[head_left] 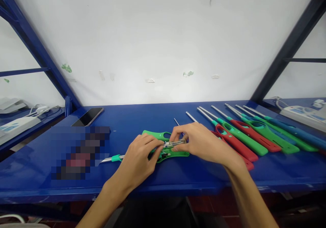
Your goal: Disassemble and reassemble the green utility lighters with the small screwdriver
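Observation:
An opened green lighter body lies on the blue table, its metal tube pointing left. Over its inner side, my right hand grips a clear, tube-like part between thumb and fingers. My left hand is pinched at the left end of that part, above the lighter body; the small piece at its fingertips is too small to name. Behind both hands rests a loose green shell with an oval opening, partly hidden by the fingers.
Several red, green and blue long-necked lighters lie in a row on the right. A phone is at the back left, near a blurred-out patch. Blue shelf posts flank the table, with a white wall behind.

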The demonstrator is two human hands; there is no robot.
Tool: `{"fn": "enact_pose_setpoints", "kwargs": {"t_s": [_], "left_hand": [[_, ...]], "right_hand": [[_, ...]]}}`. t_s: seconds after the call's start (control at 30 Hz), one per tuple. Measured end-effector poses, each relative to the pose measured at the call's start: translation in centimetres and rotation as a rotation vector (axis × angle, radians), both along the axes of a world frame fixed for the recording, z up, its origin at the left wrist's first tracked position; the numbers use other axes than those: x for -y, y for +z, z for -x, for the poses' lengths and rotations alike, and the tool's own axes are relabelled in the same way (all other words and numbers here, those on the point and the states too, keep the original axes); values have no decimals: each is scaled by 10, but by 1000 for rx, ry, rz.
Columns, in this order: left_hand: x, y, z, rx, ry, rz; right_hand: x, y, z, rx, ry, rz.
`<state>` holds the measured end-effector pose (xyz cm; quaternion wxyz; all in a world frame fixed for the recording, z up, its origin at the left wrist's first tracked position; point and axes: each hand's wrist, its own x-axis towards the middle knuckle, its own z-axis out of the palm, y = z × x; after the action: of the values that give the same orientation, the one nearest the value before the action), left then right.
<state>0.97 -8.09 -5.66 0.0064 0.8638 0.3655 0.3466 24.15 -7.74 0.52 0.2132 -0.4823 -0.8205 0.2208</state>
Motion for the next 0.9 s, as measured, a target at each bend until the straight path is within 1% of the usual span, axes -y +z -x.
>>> {"fn": "enact_pose_setpoints", "kwargs": {"t_s": [0.07, 0.2, 0.33, 0.4, 0.53, 0.7, 0.8, 0.9], "left_hand": [[1, 3, 9, 2, 33, 11], [5, 9, 37, 28, 99, 35], [12, 7, 56, 29, 124, 143], [16, 4, 59, 31, 120, 192], [20, -1, 53, 16, 92, 196], [24, 0, 48, -66, 65, 192], [26, 1, 48, -65, 53, 211], [26, 0, 49, -62, 39, 210]], "right_hand": [[1, 2, 0, -5, -12, 45], [0, 2, 0, -2, -26, 72], [-3, -1, 0, 8, -40, 92], [-3, -2, 0, 22, -46, 106], [-2, -3, 0, 31, -32, 129], [-2, -4, -3, 54, -32, 158], [-3, -4, -4, 64, -46, 176], [-3, -3, -3, 65, -32, 185]]}}
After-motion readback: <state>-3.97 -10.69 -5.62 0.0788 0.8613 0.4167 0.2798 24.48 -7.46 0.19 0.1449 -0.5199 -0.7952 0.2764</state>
